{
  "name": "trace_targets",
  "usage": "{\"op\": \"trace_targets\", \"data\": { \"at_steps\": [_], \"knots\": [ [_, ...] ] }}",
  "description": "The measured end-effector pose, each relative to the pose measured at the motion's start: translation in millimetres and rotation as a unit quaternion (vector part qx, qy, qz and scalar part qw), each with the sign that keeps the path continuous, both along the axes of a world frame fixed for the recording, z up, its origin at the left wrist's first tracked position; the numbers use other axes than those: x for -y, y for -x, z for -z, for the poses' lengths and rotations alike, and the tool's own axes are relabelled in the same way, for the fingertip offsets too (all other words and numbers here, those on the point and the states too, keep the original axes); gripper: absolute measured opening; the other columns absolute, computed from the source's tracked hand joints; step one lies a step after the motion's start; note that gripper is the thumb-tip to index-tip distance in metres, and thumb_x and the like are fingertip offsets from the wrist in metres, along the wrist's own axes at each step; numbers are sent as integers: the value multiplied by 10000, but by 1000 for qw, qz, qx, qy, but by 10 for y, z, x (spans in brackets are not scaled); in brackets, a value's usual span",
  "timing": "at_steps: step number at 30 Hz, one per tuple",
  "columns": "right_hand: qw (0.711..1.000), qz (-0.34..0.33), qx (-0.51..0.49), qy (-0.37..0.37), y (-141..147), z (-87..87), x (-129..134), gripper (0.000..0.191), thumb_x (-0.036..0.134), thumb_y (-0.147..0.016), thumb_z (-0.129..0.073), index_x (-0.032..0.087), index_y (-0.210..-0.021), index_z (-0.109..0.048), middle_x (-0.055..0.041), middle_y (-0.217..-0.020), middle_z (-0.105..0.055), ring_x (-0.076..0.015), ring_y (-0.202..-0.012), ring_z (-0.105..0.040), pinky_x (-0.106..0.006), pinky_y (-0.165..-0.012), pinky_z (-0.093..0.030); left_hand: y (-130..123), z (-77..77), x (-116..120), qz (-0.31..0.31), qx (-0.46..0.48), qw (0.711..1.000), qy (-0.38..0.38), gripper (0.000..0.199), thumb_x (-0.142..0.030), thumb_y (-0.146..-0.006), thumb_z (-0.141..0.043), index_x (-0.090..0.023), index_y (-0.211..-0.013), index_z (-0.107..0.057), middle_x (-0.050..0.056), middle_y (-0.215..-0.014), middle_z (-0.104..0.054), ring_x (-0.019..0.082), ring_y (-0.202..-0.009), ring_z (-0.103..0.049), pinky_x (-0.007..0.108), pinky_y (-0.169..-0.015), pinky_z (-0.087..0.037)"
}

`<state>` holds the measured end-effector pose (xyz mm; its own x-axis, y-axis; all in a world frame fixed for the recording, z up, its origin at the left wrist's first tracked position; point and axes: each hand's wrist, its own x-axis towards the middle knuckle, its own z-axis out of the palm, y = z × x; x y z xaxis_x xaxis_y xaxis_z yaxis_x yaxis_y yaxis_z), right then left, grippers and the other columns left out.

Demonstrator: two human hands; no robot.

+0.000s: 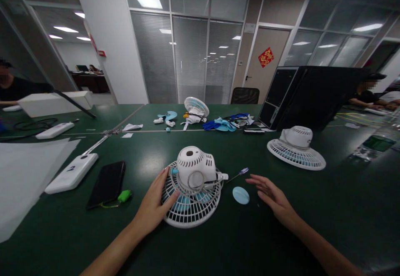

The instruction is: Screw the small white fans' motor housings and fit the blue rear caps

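Observation:
A white fan (196, 172) lies grille-down on the green table, its cord looped around the motor housing and blue blades showing through the grille. My left hand (158, 197) rests on the left side of this fan, thumb over the grille and fingers along its edge. My right hand (271, 195) is apart from the fan, to its right, holding nothing, with its fingers stretched out. Between that hand and the fan lies a light blue oval disc (241, 195). A screwdriver (238, 175) with a clear purplish handle lies just behind the disc.
Another white fan (296, 147) lies at the right, before a black case (312, 97). Farther back are a third fan (196, 109) and blue gloves (220, 124). A black phone (106, 183), white power bank (73, 172) and paper (28, 176) lie left. People sit at both sides.

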<state>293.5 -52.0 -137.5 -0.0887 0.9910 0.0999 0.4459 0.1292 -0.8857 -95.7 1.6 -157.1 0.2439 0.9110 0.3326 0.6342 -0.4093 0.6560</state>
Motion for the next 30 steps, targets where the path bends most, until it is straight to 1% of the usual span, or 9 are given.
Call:
{"op": "trace_targets", "data": {
  "at_steps": [1,3,6,11,16,19,23,27,30],
  "knots": [
    [997,5,78,-6,-20,-22,24,489,489,-914,-509,214,-1317,-543,-152,-1284,-616,-310,-1231,-550,-539,-1067,-400,-1,-3,2,2,1,1000,0,726,-549,-929,-474,-171,-1518,-281,169,-1579,-332,349,-1460,-299,578,-1184,-246],
    [979,-5,206,-9,-65,-53,90,423,503,-879,-576,213,-1179,-650,-129,-1156,-658,-298,-1078,-615,-505,-974,-481,3,-2,5,5,3,1000,-2,720,-537,-932,-479,-176,-1520,-275,166,-1580,-330,347,-1460,-300,573,-1186,-248],
    [962,-28,272,-11,-157,-55,187,369,494,-871,-608,232,-1113,-701,-102,-1149,-655,-268,-1027,-633,-440,-924,-523,17,20,1,11,9,1000,-7,713,-524,-933,-493,-187,-1522,-272,165,-1580,-328,349,-1462,-295,569,-1184,-257],
    [958,-61,279,-16,-314,-5,219,281,379,-940,-509,222,-980,-739,-92,-1074,-683,-232,-959,-670,-386,-868,-553,42,50,-25,20,10,1000,-7,740,-536,-921,-507,-187,-1526,-260,173,-1579,-322,358,-1461,-293,572,-1184,-253],
    [967,-36,248,-46,-246,-74,132,244,351,-911,-539,214,-988,-725,-79,-982,-727,-223,-891,-695,-369,-816,-574,75,-20,-37,41,-6,999,10,766,-553,-910,-516,-179,-1526,-256,174,-1584,-313,353,-1464,-288,559,-1194,-236],
    [976,-36,206,-59,-93,-232,45,222,336,-894,-560,209,-977,-723,-69,-928,-736,-213,-840,-704,-339,-758,-587,99,-73,-33,51,-14,998,32,789,-553,-900,-535,-189,-1534,-238,165,-1599,-283,350,-1470,-275,557,-1196,-231],
    [978,-64,170,-102,147,-536,-100,222,348,-901,-572,205,-965,-730,-69,-942,-729,-204,-834,-700,-322,-720,-585,115,-113,-3,58,-12,997,39,780,-517,-897,-563,-228,-1539,-228,146,-1604,-283,346,-1467,-285,558,-1189,-248],
    [977,-89,125,-151,372,-817,-228,220,355,-891,-603,193,-968,-731,-75,-921,-726,-205,-821,-703,-327,-718,-585,100,-157,61,48,-14,998,45,809,-492,-878,-587,-199,-1538,-222,167,-1600,-281,348,-1465,-287,560,-1192,-236],
    [980,-100,58,-162,526,-953,-309,229,363,-872,-636,172,-977,-706,-80,-882,-726,-202,-776,-715,-330,-710,-595,68,-201,119,39,-16,998,50,797,-471,-883,-574,-178,-1535,-222,188,-1588,-299,361,-1450,-318,585,-1179,-250]
  ]
}}
